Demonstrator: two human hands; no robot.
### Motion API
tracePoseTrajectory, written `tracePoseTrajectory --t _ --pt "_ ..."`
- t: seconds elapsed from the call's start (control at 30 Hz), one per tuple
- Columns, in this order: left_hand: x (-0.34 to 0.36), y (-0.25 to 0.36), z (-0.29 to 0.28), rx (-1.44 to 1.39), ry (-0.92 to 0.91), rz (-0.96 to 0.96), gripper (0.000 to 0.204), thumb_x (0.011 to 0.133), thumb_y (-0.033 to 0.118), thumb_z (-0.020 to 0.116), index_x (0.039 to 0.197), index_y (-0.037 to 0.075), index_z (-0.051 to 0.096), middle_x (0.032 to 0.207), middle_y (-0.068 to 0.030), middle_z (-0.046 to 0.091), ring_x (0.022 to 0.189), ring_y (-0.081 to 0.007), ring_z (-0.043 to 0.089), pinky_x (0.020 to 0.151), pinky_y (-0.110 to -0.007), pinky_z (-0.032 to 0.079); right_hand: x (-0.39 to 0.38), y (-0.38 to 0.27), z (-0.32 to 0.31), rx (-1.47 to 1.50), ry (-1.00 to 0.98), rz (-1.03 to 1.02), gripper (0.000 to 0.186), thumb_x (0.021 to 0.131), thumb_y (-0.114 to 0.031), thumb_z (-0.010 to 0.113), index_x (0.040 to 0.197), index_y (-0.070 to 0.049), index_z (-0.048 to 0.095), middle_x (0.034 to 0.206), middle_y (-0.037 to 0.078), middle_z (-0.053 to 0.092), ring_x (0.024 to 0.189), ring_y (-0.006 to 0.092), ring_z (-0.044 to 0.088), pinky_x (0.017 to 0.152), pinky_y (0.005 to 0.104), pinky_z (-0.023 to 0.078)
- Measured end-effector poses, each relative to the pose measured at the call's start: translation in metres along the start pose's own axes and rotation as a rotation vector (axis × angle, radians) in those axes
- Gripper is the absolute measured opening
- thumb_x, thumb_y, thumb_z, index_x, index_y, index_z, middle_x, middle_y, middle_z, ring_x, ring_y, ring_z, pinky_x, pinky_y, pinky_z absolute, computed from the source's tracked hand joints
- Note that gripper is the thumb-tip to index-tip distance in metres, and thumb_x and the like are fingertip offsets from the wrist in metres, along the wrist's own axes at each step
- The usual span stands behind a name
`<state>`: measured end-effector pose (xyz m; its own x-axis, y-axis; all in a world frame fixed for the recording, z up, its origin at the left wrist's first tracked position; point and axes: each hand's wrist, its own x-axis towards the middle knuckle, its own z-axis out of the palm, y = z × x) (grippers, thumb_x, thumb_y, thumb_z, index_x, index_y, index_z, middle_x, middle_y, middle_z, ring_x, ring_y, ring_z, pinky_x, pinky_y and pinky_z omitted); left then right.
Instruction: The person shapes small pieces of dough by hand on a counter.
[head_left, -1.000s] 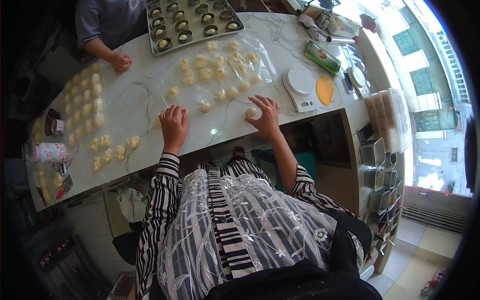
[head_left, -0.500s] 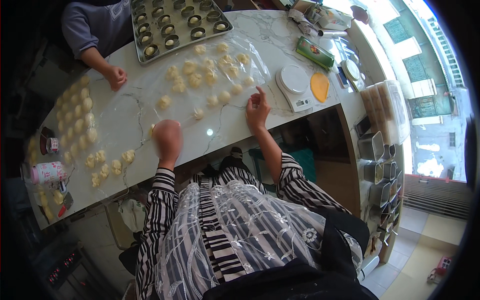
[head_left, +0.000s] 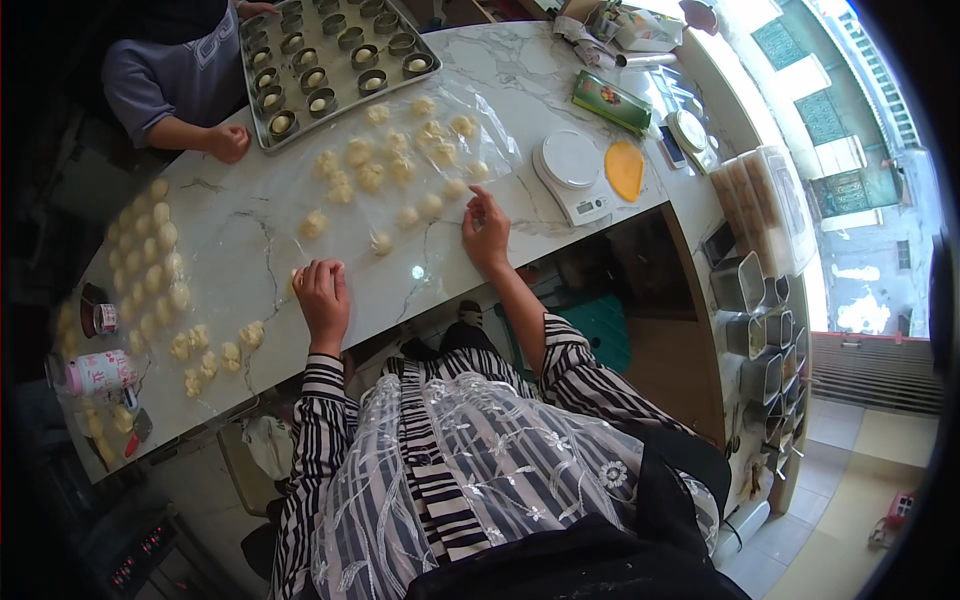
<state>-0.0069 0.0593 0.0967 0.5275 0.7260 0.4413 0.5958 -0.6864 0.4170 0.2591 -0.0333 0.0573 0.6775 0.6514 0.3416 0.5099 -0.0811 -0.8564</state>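
Head view: a pale dough piece lies on the bench, its edge showing just at the outer left side of the left grip. The left grip is palm down, fingers bent and together; most of the dough piece is hidden, so whether it is grasped or only covered cannot be told. The right grip is half curled, with its index finger less bent than the rest; its palm is hidden, and its contents cannot be told. Its fingertips are just beside the nearest ball of a row of smooth dough balls. This row slants between the two grips, on their far side.

Beyond the row, knotted dough lumps lie at a clear plastic sheet. Farther out is a metal tray carrying ring moulds, many with a dough ball inside. A co-worker's hand is closed on the bench near the tray corner.

Right of the right grip: a white scale, then an orange scraper. Left of the left grip: loose lumps, then rows of dough balls and a pink-and-white jar.
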Motion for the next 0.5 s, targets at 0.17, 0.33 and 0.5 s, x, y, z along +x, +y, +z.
tracePoseTrajectory --t 0.17,0.33,0.5 --pt "0.003 0.003 -0.001 -0.01 -0.004 0.005 0.009 0.092 0.016 0.054 0.089 0.007 0.054 0.086 -0.0061 0.056 0.085 -0.0264 0.054 0.091 -0.04 0.038 -0.026 -0.013 0.007 0.065 -0.129 -0.054 0.045 0.076 0.008 0.059 0.118 -0.006 0.057 0.086 0.01 0.063 0.077 0.0194 0.064 0.074 0.0301 0.052" --pt "0.003 0.002 -0.001 -0.003 0.016 -0.025 0.008 0.092 0.015 0.054 0.09 0.007 0.054 0.086 -0.0062 0.056 0.085 -0.0262 0.054 0.091 -0.04 0.038 -0.035 -0.004 -0.009 0.017 -0.043 -0.12 0.046 0.076 0.007 0.061 0.12 -0.005 0.056 0.087 0.011 0.062 0.077 0.0229 0.063 0.073 0.0318 0.051" --pt "-0.001 0.004 0.0 -0.01 0.008 -0.018 0.009 0.092 0.016 0.053 0.09 0.007 0.054 0.087 -0.006 0.057 0.087 -0.0259 0.055 0.092 -0.04 0.037 -0.014 -0.007 -0.003 -0.029 -0.012 0.068 0.049 0.074 0.006 0.061 0.122 -0.005 0.055 0.087 0.011 0.061 0.079 0.0227 0.063 0.073 0.0316 0.052"
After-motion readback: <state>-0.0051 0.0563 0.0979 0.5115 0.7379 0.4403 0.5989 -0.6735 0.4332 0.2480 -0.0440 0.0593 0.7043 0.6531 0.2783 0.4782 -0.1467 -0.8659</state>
